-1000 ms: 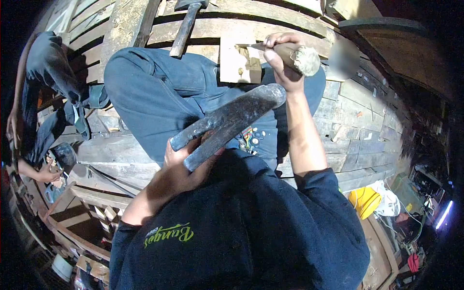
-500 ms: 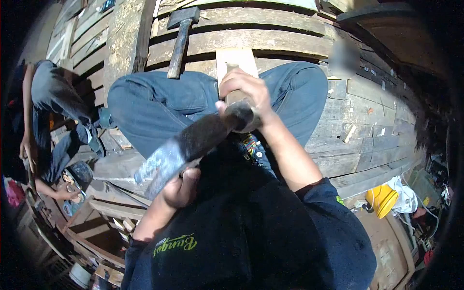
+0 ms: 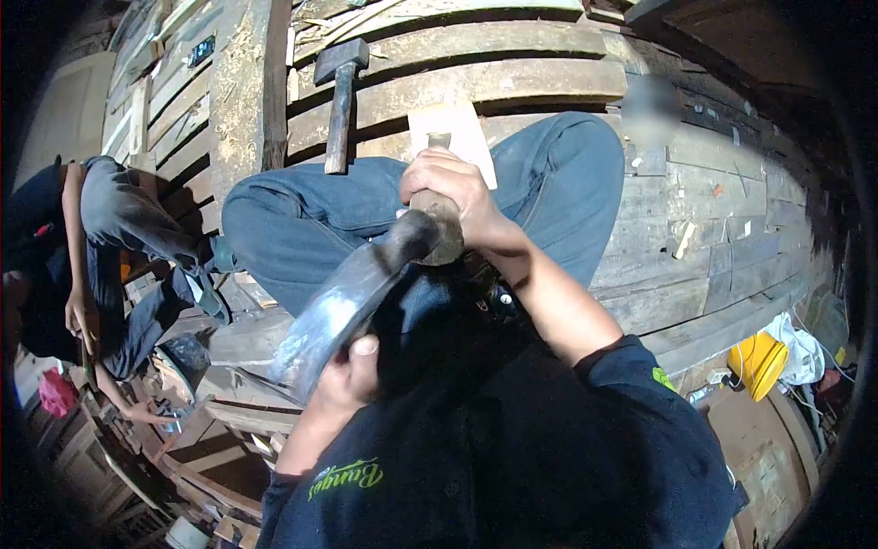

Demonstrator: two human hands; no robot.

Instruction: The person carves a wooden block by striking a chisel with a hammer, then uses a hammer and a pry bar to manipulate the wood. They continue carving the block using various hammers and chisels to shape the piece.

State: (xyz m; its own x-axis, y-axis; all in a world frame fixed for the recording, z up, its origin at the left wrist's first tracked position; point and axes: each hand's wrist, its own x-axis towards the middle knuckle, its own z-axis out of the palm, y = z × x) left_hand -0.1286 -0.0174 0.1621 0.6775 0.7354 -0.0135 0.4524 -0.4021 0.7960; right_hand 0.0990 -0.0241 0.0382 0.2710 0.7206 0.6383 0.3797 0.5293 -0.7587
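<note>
A tool with a broad metal head [image 3: 327, 320] and a short wooden handle [image 3: 439, 140] lies across my lap. My right hand [image 3: 450, 188] is wrapped round the handle just beyond the socket, and the handle's end shows past my fingers. The blade points down to the left, towards my left hand [image 3: 347, 375], which is closed beside it with the thumb up; the blade partly hides what it holds. A pale wood piece [image 3: 466, 137] lies between my knees, beyond my right hand.
A mallet [image 3: 341, 105] lies on the slatted boards [image 3: 448, 46] beyond my left knee. Another person [image 3: 128, 201] sits at the left. Wood shavings [image 3: 235, 101] cover a thick beam. A yellow container [image 3: 757, 366] and white bags stand at the right.
The metal head, blurred before, is now sharp and its blade sits slightly lower. Both hands keep much the same posture. The surroundings have shifted with the camera.
</note>
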